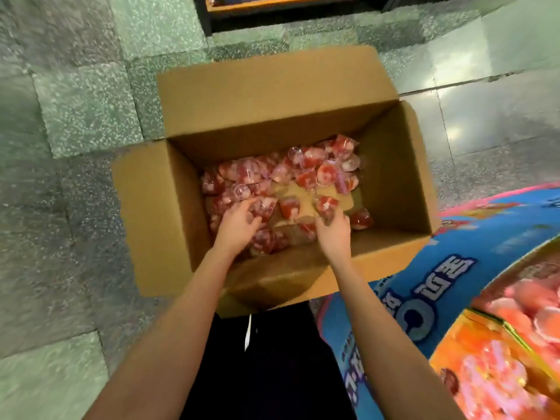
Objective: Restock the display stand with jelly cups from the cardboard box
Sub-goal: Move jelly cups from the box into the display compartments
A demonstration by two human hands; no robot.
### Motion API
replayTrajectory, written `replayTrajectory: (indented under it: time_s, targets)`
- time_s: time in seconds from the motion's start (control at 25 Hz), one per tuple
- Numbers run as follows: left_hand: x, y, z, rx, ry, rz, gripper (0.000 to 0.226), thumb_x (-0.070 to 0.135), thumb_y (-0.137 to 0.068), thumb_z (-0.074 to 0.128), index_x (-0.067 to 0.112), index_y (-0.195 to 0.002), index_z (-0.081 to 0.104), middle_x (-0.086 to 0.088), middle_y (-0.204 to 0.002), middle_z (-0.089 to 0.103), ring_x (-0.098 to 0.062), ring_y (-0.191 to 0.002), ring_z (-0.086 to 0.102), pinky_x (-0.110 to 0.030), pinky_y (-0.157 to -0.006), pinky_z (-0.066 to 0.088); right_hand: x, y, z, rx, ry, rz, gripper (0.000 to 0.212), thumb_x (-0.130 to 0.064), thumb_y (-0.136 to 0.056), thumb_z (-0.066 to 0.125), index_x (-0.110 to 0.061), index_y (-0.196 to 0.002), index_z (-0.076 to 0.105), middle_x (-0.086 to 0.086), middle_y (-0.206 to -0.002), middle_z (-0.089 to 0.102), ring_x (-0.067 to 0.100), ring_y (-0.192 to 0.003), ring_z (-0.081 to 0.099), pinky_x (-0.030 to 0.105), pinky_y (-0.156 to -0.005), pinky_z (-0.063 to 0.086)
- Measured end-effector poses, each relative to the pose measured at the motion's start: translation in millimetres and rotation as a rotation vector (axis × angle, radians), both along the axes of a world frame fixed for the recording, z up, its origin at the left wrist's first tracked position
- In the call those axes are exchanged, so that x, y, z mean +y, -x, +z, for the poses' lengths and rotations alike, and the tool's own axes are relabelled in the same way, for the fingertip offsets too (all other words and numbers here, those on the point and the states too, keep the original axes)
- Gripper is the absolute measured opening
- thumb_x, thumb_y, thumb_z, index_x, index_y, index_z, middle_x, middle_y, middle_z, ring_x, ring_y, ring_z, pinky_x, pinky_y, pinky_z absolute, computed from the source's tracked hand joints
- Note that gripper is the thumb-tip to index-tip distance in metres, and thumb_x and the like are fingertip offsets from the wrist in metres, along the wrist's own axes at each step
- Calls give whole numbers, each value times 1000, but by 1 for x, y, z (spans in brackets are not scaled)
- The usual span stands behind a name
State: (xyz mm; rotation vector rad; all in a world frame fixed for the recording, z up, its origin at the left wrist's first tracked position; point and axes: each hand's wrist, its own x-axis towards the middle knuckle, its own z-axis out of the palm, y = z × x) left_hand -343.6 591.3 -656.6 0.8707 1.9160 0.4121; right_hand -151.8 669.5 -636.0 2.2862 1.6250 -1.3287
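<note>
An open cardboard box (391,177) stands on the floor in front of me, its bottom partly covered with several red-and-white jelly cups (306,169). Both my arms reach down into it. My left hand (238,225) curls its fingers round a cluster of jelly cups (263,207) at the near left of the pile. My right hand (333,230) grips a jelly cup (325,206) near the middle of the box. The blue and pink display stand (454,268) curves along my right side, with pink jelly cups (491,371) in its orange compartment.
Green speckled floor tiles (75,116) surround the box. A dark shelf base with an orange edge (257,7) stands beyond the box at the top. The box flaps (272,86) stand open at the far and left sides. My dark trousers (272,359) are below the box.
</note>
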Motion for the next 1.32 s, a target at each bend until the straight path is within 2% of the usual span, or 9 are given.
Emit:
replayTrajectory:
  time_s: [0.16, 0.32, 0.44, 0.6, 0.72, 0.92, 1.04, 1.16, 1.32]
  targets:
    - [17, -8, -42, 97, 64, -122, 58, 31, -95, 61, 26, -147, 38, -4, -151, 38, -30, -136, 38, -43, -112, 35, 40, -8, -47, -101, 74, 108, 60, -35, -97, 58, -13, -148, 34, 18, -144, 40, 37, -132, 39, 39, -106, 34]
    - [24, -14, -81, 172, 134, -332, 64, 42, -96, 54, 36, -152, 24, 3, -160, 19, -34, -140, 32, -54, -113, 31, 61, -31, -94, -243, 199, 341, 73, -37, -93, 62, -21, -153, 23, 20, -155, 23, 44, -140, 24, 51, -115, 24]
    - [25, -17, -98, 257, 161, -353, 61, 51, -99, 43, 36, -153, 20, 2, -161, 16, -30, -139, 37, -50, -115, 28, 75, -42, -115, -194, 230, 173, 85, -44, -90, 64, -25, -154, 12, 18, -157, 18, 42, -143, 22, 51, -116, 23]
    - [51, -24, -111, 297, 216, -379, 62, 60, -98, 36, 35, -153, 21, -3, -158, 24, -28, -131, 47, -44, -101, 43, 71, -44, -139, 41, 305, -64, 96, -53, -83, 71, -30, -153, 10, 12, -150, 40, 36, -136, 40, 50, -115, 31]
    - [65, -29, -112, 293, 234, -393, 57, 58, -99, 35, 33, -150, 30, -1, -155, 30, -26, -129, 49, -43, -92, 47, 65, -45, -150, 97, 285, -117, 75, -52, -86, 67, -32, -143, 24, 6, -137, 53, 33, -125, 52, 53, -108, 40]
    - [59, -40, -112, 217, 145, -318, 43, 40, -102, 41, 30, -144, 44, 6, -155, 32, -23, -132, 47, -49, -102, 45, 71, -44, -159, 207, 311, -140, 58, -49, -82, 72, -31, -122, 35, -6, -120, 55, 24, -119, 52, 50, -105, 42]
    - [78, -57, -123, 132, 172, -206, 49, 38, -102, 41, 22, -149, 38, 1, -158, 29, -29, -141, 35, -52, -117, 25, 76, -38, -166, 237, 342, -154, 64, -46, -79, 76, -27, -125, 36, -13, -114, 53, 18, -116, 52, 47, -105, 43]
    - [74, -62, -130, 59, 141, -16, 46, 36, -104, 40, 18, -147, 42, 1, -156, 34, -23, -143, 32, -39, -120, 9, 79, -42, -171, 186, 374, -130, 68, -52, -78, 75, -23, -132, 46, -2, -128, 57, 20, -119, 52, 42, -105, 42]
    - [56, -69, -136, -95, 38, 149, 44, 40, -103, 42, 25, -145, 45, 6, -158, 26, -8, -140, 27, -28, -111, 24, 82, -29, -169, 327, 424, -128, 36, -39, -87, 69, -22, -112, 51, -15, -101, 57, 6, -97, 55, 21, -79, 40]
